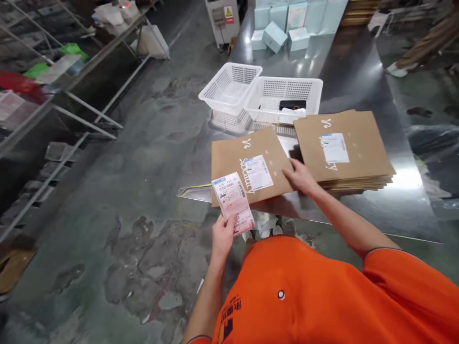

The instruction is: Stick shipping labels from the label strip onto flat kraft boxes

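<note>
The lower end of a printed label sheet point(231, 200) is pinched in the left hand point(223, 237), its upper part overlapping the near left corner of a brown envelope point(263, 146) whose right edge is grasped by the right hand point(301, 177). Since that corner appears to reach past the edge of the metal table point(412, 200), the envelope could be dropped if the right-hand grip were loosened, and the thin sheet creased if pushed against it. Farther right, the envelope stack point(366, 150), near the white baskets point(265, 115), could be skewed by a knock.
</note>
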The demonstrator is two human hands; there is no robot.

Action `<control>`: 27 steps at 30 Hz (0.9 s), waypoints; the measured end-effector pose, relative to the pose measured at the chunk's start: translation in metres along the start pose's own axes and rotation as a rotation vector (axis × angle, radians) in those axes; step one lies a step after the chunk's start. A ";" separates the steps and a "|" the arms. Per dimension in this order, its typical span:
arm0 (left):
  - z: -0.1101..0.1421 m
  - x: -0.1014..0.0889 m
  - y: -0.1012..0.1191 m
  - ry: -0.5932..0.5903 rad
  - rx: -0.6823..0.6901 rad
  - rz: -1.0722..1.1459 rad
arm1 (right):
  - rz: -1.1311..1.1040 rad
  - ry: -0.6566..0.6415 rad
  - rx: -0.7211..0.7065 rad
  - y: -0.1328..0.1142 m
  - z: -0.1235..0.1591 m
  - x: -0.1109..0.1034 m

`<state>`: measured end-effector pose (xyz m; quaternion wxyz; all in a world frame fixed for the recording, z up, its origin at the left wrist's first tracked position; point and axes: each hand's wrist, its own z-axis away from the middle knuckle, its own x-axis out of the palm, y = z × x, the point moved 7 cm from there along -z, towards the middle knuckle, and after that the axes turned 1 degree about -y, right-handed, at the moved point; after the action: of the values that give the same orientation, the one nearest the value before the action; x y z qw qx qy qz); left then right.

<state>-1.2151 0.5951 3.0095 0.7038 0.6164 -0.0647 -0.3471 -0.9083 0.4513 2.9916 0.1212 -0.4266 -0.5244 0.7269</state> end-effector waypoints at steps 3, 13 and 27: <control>0.012 0.035 0.005 -0.113 -0.104 0.151 | -0.150 0.178 -0.031 0.027 0.009 -0.087; 0.029 0.119 0.016 -0.392 -0.177 0.168 | 0.185 -0.035 -0.246 0.001 0.016 -0.147; 0.003 0.049 0.042 0.061 0.029 0.308 | -0.080 -0.527 -0.415 -0.091 0.063 0.071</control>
<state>-1.1631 0.5648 3.0318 0.7413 0.6196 -0.1422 -0.2152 -1.0231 0.4925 3.0408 -0.0794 -0.2187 -0.6910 0.6844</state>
